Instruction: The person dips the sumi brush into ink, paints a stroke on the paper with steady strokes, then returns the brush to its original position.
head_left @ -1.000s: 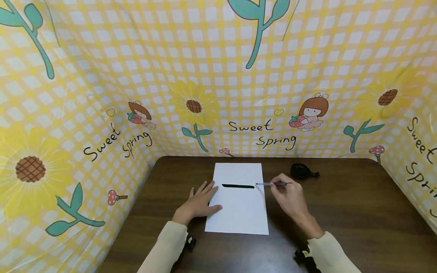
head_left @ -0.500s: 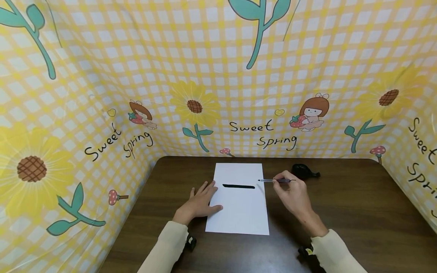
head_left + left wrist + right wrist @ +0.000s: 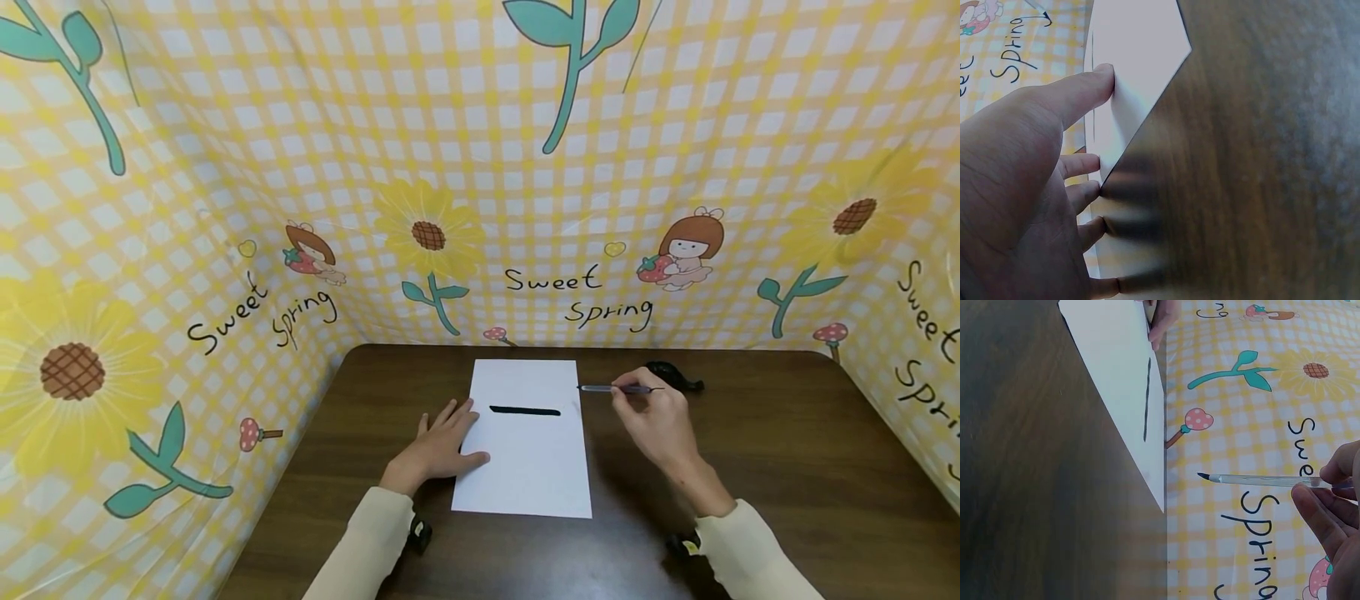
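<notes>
A sheet of white paper (image 3: 522,471) lies upright-wise on the dark wooden table, with one thick black horizontal stroke (image 3: 525,410) across its upper half. My left hand (image 3: 438,446) rests spread on the paper's left edge; in the left wrist view its thumb (image 3: 1094,87) lies on the sheet. Thumb and fingers of my right hand (image 3: 656,421) pinch a slim brush (image 3: 596,388) with a clear handle and dark pointed tip. The brush points left, its tip beside the paper's upper right edge. In the right wrist view the brush (image 3: 1254,480) is raised off the table.
Behind the right hand sits a small round black dish (image 3: 678,377) with a narrow handle, partly hidden by that hand. A yellow checked cloth (image 3: 480,150) with printed flowers hangs around the back and sides of the table (image 3: 787,467).
My right hand has carried the brush up and to the right, from beside the stroke's right end to the paper's right edge. The left hand, paper and stroke stay the same.
</notes>
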`<state>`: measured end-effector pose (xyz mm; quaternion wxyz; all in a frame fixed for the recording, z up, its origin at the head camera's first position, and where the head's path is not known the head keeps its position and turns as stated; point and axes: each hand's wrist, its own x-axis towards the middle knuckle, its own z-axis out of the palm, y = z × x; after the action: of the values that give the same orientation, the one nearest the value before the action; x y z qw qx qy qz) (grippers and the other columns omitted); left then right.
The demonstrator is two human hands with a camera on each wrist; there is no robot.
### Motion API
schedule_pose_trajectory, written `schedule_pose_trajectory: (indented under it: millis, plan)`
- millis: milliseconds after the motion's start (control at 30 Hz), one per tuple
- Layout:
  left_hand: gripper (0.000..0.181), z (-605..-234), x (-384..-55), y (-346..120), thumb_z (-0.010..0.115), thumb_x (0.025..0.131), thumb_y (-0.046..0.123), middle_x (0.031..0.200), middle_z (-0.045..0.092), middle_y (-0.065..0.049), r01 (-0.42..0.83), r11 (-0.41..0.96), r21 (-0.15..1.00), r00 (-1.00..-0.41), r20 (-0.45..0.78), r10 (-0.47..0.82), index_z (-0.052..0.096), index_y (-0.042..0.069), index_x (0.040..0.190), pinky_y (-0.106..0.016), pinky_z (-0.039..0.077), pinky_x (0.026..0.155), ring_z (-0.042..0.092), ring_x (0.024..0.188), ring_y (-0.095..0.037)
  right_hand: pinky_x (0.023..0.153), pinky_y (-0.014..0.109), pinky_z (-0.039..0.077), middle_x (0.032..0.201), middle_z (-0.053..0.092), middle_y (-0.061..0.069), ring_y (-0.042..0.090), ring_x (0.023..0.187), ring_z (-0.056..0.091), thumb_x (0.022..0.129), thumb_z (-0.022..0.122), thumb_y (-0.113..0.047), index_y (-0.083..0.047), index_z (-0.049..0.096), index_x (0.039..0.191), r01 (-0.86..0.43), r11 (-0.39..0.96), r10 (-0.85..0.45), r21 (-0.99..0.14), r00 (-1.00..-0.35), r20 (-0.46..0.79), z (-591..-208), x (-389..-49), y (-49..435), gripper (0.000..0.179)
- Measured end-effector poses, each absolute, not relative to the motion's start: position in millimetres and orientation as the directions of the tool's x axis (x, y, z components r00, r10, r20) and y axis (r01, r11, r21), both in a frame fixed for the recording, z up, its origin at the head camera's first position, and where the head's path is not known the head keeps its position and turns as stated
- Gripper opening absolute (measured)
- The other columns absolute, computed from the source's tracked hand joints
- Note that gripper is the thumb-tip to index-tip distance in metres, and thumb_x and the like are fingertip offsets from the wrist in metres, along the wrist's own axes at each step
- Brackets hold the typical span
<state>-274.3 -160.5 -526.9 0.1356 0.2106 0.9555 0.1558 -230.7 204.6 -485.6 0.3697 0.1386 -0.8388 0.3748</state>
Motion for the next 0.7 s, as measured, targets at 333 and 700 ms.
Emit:
schedule_pose_trajectory:
  millis: [333,700]
  plan:
    - [0.083,-526,-274,-160,0.066,0.100,0.058,0.180,0.017,-0.005,0.358,0.862,0.358,-0.875,-0.193,0.444,0.037,0.017,0.167,-0.079,0.006,0.125,0.011,0.167,-0.037,0.066,0.012,0.052,0.090,0.078,0.008,0.020,0.081,0.077,0.086,0.083,0.001,-0.007,0.075,0.095,-0.487,0.695,0.068,-0.529,-0.688,0.722,-479,-231,213,0.014]
    - [0.083,-526,-274,-160,0.066,0.100,0.058,0.180,0.018,-0.006,0.359,0.861,0.360,-0.875,-0.190,0.445,0.037,0.016,0.166,-0.079,0.006,0.125,0.012,0.167,-0.038,0.063,0.008,0.051,0.092,0.079,0.003,0.007,0.081,0.075,0.089,0.079,0.001,-0.009,0.075,0.098,-0.453,0.705,0.098,-0.546,-0.700,0.708,-477,-228,224,0.014]
